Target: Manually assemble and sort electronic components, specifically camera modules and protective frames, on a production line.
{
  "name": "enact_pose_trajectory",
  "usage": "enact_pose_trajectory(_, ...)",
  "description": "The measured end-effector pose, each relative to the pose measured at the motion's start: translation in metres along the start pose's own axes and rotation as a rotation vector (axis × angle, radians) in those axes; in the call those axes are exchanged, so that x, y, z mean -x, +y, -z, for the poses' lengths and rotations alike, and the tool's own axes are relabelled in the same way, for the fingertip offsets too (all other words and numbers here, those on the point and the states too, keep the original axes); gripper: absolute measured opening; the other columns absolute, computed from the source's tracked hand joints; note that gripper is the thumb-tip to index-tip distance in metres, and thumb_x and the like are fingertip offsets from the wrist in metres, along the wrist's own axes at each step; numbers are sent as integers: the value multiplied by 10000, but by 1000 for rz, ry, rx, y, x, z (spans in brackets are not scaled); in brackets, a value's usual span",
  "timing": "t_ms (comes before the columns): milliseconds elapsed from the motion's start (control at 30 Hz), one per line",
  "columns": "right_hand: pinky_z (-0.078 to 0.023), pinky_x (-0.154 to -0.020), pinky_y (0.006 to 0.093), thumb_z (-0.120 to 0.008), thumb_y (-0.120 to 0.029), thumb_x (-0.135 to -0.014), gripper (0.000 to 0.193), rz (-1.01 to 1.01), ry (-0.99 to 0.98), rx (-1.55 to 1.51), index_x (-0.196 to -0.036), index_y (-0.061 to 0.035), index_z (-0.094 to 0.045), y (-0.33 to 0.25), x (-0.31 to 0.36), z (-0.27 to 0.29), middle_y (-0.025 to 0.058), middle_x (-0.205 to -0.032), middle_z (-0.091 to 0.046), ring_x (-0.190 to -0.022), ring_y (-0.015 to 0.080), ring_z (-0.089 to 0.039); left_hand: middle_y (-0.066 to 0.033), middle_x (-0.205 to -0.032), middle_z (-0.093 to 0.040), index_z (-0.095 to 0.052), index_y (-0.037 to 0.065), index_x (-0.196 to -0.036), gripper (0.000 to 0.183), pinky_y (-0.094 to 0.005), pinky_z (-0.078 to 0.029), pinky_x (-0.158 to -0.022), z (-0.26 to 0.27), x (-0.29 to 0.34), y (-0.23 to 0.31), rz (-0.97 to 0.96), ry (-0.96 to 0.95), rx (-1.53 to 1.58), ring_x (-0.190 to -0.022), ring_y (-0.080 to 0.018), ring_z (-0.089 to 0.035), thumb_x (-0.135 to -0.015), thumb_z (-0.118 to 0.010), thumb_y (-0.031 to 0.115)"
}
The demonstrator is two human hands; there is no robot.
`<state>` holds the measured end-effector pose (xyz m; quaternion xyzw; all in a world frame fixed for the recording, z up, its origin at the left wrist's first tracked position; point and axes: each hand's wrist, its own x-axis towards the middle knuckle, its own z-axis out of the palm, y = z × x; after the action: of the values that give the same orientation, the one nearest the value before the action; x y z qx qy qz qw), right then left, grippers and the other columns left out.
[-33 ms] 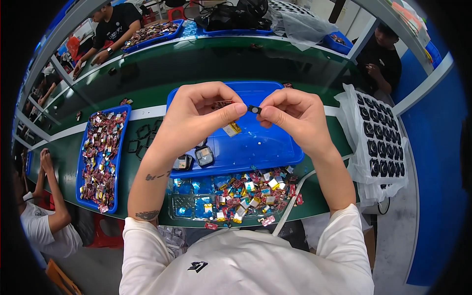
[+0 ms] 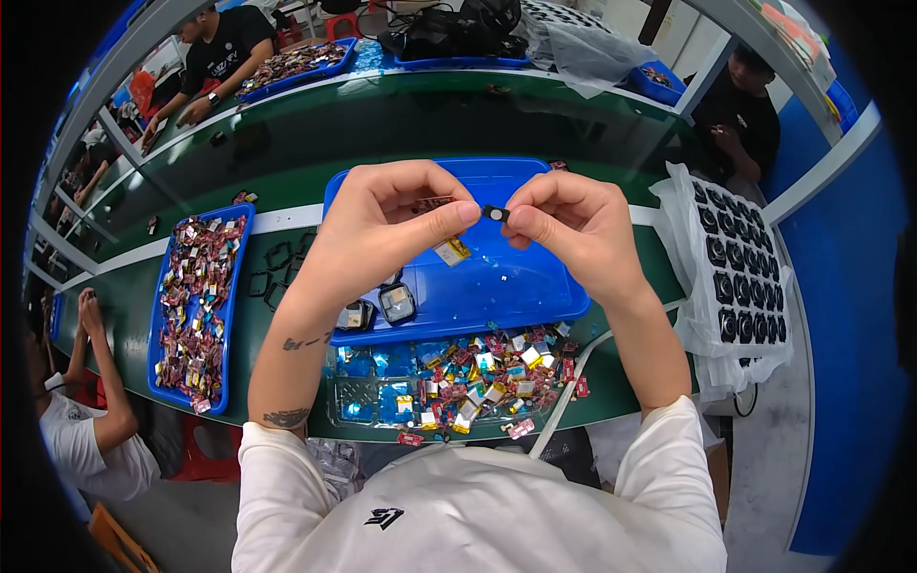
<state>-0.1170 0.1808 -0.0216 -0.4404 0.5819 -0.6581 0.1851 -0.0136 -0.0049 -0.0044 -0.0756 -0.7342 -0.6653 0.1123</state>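
Observation:
Over the blue tray, my left hand pinches a red circuit board, mostly hidden by the fingers. A small silver-and-yellow battery hangs just below those fingers. My right hand is closed, thumb against fingers, on a small black part with a pale round face. The left thumb tip lies right beside that part; whether it touches is hard to tell. At the tray's near left corner lie square black casings.
Closer to me, a clear plastic tray is heaped with circuit boards and batteries. A blue tray of boards stands left, beside black frames. At right are stacked trays of black parts. Other people work around the green table.

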Motion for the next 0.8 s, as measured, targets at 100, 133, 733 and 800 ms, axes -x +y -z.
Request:
enact_pose_trajectory(100,-510,-673,225,-649,-80,-843,112,32,-9,-22,-861,29,-636,0,2,-4,62,-793,-641,-736,97,-609,-32,-781,-622,-626,-19,-846,121,-217,-486,-664,-1,0,-3,4,-12,-15,-739,-74,-581,-826,-669,93)
enact_pose_trajectory(133,-507,-660,228,-643,-87,-851,110,30,-39,-47,-849,23,-633,1,3,-6,53,-776,-636,-721,95,-603,-34,-783,-624,-627,-21,-848,124,-218,-486,-663,-3,0,-2,30,-29,-3,-733,-74,-582,-825,-670,93)
enact_pose_trajectory(733,-515,-642,410,-571,-100,-791,224,56,-266,1276,-1001,-25,-593,70,-10,-45,108,-980,-566,-890,284,-600,-36,-751,-617,-622,-37,-841,142,-198,-482,-619,12,7,7,-108,-31,-87,-692,-69,-584,-812,-680,89)
enact_pose_trajectory(800,-507,-693,427,-600,-183,-809,276,220,-377,1080,-1055,-59,-586,72,-12,-57,120,-1012,-568,-896,300,-598,-38,-750,-619,-631,-35,-833,136,-202,-482,-627,12,7,7,-118,-27,-102,-691,-72,-583,-809,-682,89)
